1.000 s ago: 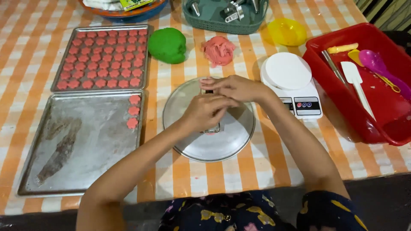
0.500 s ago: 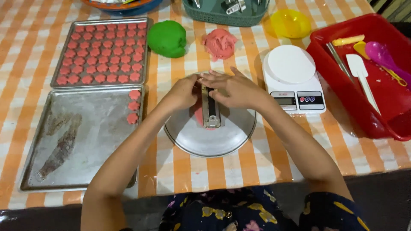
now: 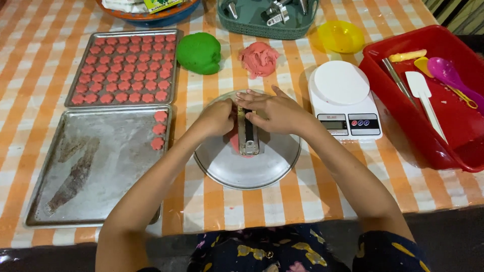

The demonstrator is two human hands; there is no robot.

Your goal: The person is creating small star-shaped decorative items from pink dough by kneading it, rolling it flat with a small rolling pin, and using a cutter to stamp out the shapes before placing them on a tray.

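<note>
Both my hands close on the metal press (image 3: 248,133), left hand (image 3: 218,117) and right hand (image 3: 275,112) gripping its far end; its long axis runs toward me across the round plate (image 3: 267,168), over pink dough (image 3: 234,143).

Grey scale screen (image 3: 334,118) (rectangular) beside right hand (image 3: 275,112); green-yellow packet (image 3: 160,4) in top bowl (image 3: 151,17).

One head-worn view looks steeply down, close over the table (image 3: 302,201).
</note>
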